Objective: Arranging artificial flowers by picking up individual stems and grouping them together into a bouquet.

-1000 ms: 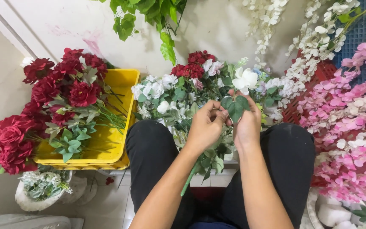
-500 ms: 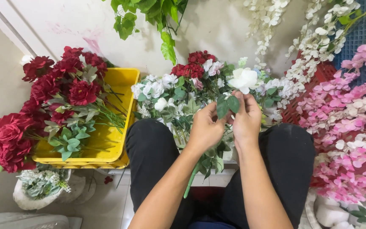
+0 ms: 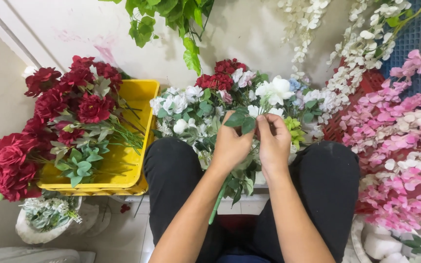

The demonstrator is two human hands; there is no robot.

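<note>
Head view showed the left hand [image 3: 231, 146] closed round a bunch of artificial flowers [image 3: 205, 114], its fingers wrapped over the gathered stems just below the blooms, while a green stem [image 3: 219, 202] trailed down under that hand between the person's knees. The right hand [image 3: 274, 143], close beside the left and almost touching it, pinched a green leaf sprig [image 3: 242, 122] between thumb and fingertips at the top of the bunch. A white rose [image 3: 276, 90] stood just above the right hand. The bunch looked light and springy, with soft fabric petals that would crush or shed if squeezed; the wired stems seemed the sensible place to grip, low and firm, leaving the heads free. Well off to the left of the left hand, red roses [image 3: 49, 117] lay across a yellow crate [image 3: 123, 165]; pink blossom sprays [image 3: 400, 146] crowded in to the right of the right hand.
</note>
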